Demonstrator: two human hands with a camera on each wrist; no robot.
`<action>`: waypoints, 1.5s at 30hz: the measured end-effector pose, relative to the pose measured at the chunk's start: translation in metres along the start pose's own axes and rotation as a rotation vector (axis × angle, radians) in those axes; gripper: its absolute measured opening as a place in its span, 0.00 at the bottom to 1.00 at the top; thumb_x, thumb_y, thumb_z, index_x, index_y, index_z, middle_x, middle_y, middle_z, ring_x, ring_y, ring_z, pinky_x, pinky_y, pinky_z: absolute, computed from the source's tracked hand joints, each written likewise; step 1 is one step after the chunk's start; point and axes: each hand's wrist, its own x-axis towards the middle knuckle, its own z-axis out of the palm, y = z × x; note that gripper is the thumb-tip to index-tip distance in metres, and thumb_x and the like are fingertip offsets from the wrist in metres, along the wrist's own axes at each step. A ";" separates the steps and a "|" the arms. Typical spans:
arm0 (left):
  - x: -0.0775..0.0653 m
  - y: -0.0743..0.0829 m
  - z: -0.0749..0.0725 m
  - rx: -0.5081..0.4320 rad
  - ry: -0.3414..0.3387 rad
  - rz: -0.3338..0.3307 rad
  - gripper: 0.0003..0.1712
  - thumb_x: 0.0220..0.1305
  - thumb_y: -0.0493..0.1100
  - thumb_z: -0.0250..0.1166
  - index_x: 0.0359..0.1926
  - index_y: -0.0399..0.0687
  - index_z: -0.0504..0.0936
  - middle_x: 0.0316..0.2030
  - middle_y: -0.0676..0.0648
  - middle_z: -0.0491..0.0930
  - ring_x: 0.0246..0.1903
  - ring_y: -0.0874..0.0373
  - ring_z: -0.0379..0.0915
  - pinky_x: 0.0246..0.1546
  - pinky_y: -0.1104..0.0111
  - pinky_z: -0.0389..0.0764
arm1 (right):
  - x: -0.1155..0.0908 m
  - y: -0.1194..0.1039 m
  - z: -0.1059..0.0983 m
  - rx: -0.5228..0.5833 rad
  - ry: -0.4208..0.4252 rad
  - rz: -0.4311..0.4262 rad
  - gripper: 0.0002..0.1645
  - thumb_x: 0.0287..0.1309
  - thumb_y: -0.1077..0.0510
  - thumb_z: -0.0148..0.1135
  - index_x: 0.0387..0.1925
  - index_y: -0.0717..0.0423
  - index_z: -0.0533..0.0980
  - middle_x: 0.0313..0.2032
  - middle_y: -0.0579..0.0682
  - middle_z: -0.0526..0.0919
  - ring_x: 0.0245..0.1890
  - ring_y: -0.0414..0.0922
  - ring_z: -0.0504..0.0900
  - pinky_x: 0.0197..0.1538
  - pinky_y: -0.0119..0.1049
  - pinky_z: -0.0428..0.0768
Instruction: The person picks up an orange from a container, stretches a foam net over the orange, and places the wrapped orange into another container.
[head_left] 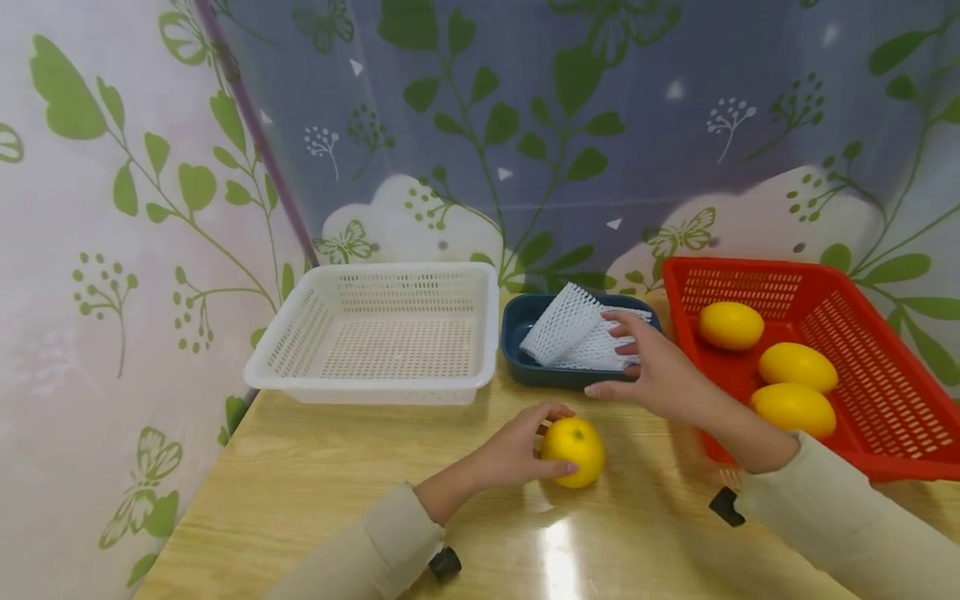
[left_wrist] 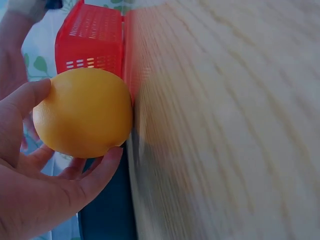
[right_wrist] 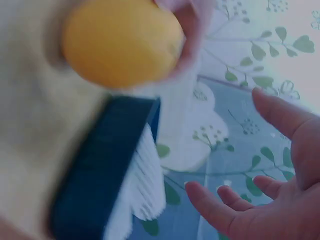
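My left hand (head_left: pixel 517 450) grips a round yellow-orange fruit (head_left: pixel 576 454), which looks like an orange, low over the table in front of the blue tray. Thumb and fingers curve round its side in the left wrist view, where the fruit (left_wrist: pixel 85 112) sits close to the wood. Spread and holding nothing, my right hand (head_left: pixel 656 367) hovers over the right side of the dark blue tray (head_left: pixel 551 377). White foam net sleeves (head_left: pixel 564 327) lie in that tray, one propped up at an angle. The right wrist view shows the right hand's fingers (right_wrist: pixel 212 207) apart from the netting.
To the left stands a white perforated basket (head_left: pixel 375 387) with nothing in it. A red perforated basket (head_left: pixel 885 350) at the right holds several yellow fruits (head_left: pixel 797 367). Both stand on the wooden table (head_left: pixel 315 483), and a leaf-patterned curtain (head_left: pixel 450 125) hangs close behind.
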 end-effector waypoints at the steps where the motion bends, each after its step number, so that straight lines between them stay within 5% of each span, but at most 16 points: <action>1: -0.001 0.000 0.000 0.002 0.000 0.006 0.35 0.58 0.41 0.72 0.63 0.45 0.67 0.59 0.45 0.69 0.55 0.51 0.69 0.45 0.75 0.78 | 0.006 -0.002 -0.004 -0.011 0.005 0.003 0.55 0.51 0.50 0.75 0.72 0.59 0.52 0.63 0.67 0.65 0.57 0.64 0.72 0.53 0.56 0.77; 9: -0.005 0.001 0.000 0.037 -0.023 0.058 0.36 0.59 0.41 0.71 0.66 0.44 0.66 0.62 0.45 0.67 0.56 0.53 0.66 0.46 0.75 0.76 | 0.054 -0.010 -0.021 -0.148 0.010 0.062 0.49 0.56 0.56 0.70 0.71 0.62 0.53 0.63 0.69 0.62 0.58 0.65 0.67 0.56 0.59 0.74; 21: -0.011 0.001 -0.002 0.062 -0.073 0.073 0.38 0.58 0.41 0.72 0.67 0.48 0.65 0.63 0.46 0.64 0.55 0.58 0.63 0.46 0.76 0.75 | 0.107 0.008 -0.017 -0.267 -0.027 0.187 0.41 0.59 0.56 0.66 0.69 0.60 0.58 0.65 0.68 0.61 0.63 0.65 0.60 0.61 0.63 0.64; 31: -0.013 0.000 -0.004 0.057 -0.088 0.067 0.40 0.58 0.41 0.72 0.68 0.51 0.63 0.64 0.47 0.62 0.55 0.58 0.62 0.48 0.75 0.74 | 0.128 0.013 -0.012 -0.219 -0.077 0.259 0.36 0.61 0.57 0.56 0.68 0.63 0.58 0.66 0.70 0.59 0.59 0.62 0.63 0.56 0.56 0.70; 45: -0.012 0.001 -0.003 0.069 -0.090 0.063 0.41 0.57 0.41 0.72 0.68 0.50 0.62 0.65 0.46 0.62 0.55 0.58 0.62 0.47 0.76 0.74 | 0.140 0.025 0.007 -0.205 -0.130 0.298 0.28 0.61 0.57 0.58 0.60 0.64 0.66 0.62 0.68 0.66 0.58 0.63 0.65 0.53 0.55 0.71</action>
